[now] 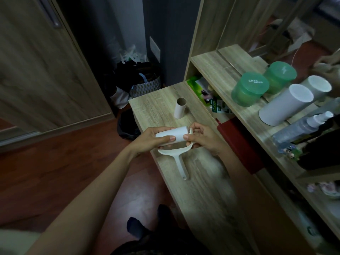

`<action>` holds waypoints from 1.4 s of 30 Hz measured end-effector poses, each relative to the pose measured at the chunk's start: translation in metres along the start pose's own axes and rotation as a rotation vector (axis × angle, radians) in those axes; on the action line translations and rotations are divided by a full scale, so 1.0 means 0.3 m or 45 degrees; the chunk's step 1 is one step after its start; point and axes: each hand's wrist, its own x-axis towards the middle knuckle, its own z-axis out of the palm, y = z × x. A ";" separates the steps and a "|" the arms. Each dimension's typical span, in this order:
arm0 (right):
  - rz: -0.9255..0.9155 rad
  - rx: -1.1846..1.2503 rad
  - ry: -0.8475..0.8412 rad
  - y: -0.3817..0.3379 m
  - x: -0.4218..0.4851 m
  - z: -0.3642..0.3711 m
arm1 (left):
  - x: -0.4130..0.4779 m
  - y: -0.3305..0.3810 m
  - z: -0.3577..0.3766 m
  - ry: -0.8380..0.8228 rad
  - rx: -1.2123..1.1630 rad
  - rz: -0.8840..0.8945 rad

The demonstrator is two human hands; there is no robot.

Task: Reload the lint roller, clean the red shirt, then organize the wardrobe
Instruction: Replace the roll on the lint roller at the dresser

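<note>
My left hand [150, 139] grips a white lint refill roll [174, 136] lying sideways over the wooden table [202, 190]. At the roll's right end my right hand [201, 138] pinches the white end piece of the lint roller. The roller's curved white frame and handle [179, 162] lie under the roll, the handle pointing toward me. An empty cardboard core [180, 108] stands upright farther back on the table. A folded red cloth [241, 142] lies at the table's right edge, under the shelf.
A shelf [220, 70] on the right carries a green jar [249, 88], a white cylinder [286, 104] and spray bottles [303, 127]. A laundry basket [143, 83] and a black bin [127, 127] stand on the floor behind the table. A wardrobe door [42, 70] is at left.
</note>
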 end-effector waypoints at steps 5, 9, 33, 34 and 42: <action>-0.013 0.054 0.082 0.003 0.007 0.010 | 0.013 -0.005 0.007 0.036 0.000 -0.002; -0.058 0.020 0.186 0.016 0.012 0.008 | 0.016 -0.028 0.006 0.073 -0.009 -0.018; -0.175 -0.383 0.920 0.207 0.055 0.070 | 0.134 -0.180 0.155 0.385 -0.646 -0.304; -0.202 -0.433 0.956 0.224 0.056 0.072 | 0.141 -0.185 0.170 0.432 -0.680 -0.342; -0.174 -0.514 0.904 0.290 0.068 0.025 | 0.171 -0.219 0.191 0.577 -0.659 -0.348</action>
